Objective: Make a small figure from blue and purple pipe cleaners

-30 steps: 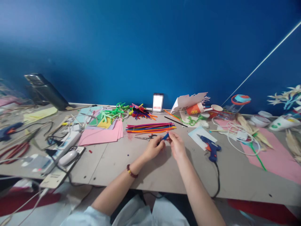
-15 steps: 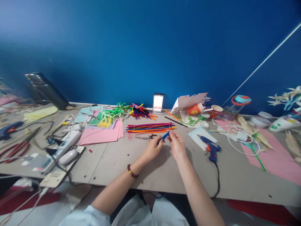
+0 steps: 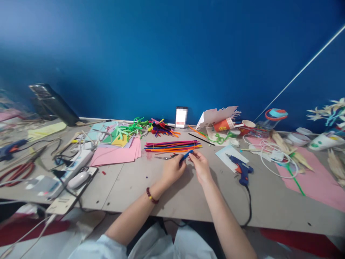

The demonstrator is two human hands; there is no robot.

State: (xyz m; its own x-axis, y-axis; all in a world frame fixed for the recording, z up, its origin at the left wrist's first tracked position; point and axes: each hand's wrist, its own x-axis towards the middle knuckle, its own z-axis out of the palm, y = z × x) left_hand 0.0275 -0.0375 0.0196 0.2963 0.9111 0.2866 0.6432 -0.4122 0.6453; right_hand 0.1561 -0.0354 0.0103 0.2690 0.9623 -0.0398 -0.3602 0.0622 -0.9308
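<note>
A short, thick length of blue pipe cleaner point(image 3: 185, 157) slants upward between my two hands above the table. My left hand point(image 3: 174, 168) is closed around its lower part, with the fingers curled. At its upper end, the fingertips of my right hand point(image 3: 199, 165) pinch the blue tip. Just beyond lies a bundle of long pipe cleaners point(image 3: 172, 146) in pink, purple, blue and orange. A pair of scissors point(image 3: 162, 158) rests behind my left hand, its handles partly hidden.
To the right, a blue glue gun point(image 3: 244, 171) lies on light blue paper point(image 3: 222, 155). Pink sheets point(image 3: 115, 154) and green pipe cleaners point(image 3: 132, 127) are at left, near a power strip point(image 3: 72, 172). A phone point(image 3: 181, 117) leans on the blue wall; paper cups point(image 3: 225, 125) lie beside it.
My right hand has shifted slightly left and its fingertips have moved along the blue tip. My left hand has turned a little, showing more of the blue piece.
</note>
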